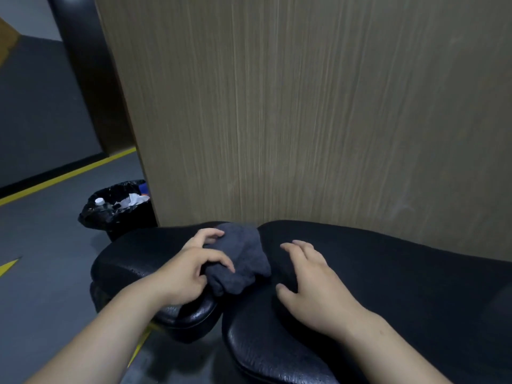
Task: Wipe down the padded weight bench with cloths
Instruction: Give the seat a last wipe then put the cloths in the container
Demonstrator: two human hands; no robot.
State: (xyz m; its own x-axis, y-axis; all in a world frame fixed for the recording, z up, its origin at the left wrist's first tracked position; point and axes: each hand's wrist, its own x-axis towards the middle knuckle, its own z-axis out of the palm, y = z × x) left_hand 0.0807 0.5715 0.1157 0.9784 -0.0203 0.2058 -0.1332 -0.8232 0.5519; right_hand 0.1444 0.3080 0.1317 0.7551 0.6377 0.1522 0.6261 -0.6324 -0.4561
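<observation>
1. A bin lined with a black bag [116, 210] stands at the far left, well apart from the work, with rubbish inside.
2. The short black seat pad [130, 261] lies beneath the left hand [188, 273].
3. That hand grips a bunched dark grey cloth [243, 256], fingers curled round it. It holds the cloth at the gap between the two pads, probably to scrub that seam.
4. The right hand [315, 281] is spread and relaxed, holding nothing. It rests on the long back pad [401, 278], likely as a brace.
5. A wood-grain panel [304, 106] rises just behind both pads.

Bench pad [388, 273] glossy grained leatherette; cloth [243, 259] matt terry; panel [304, 106] wood-grain.
</observation>
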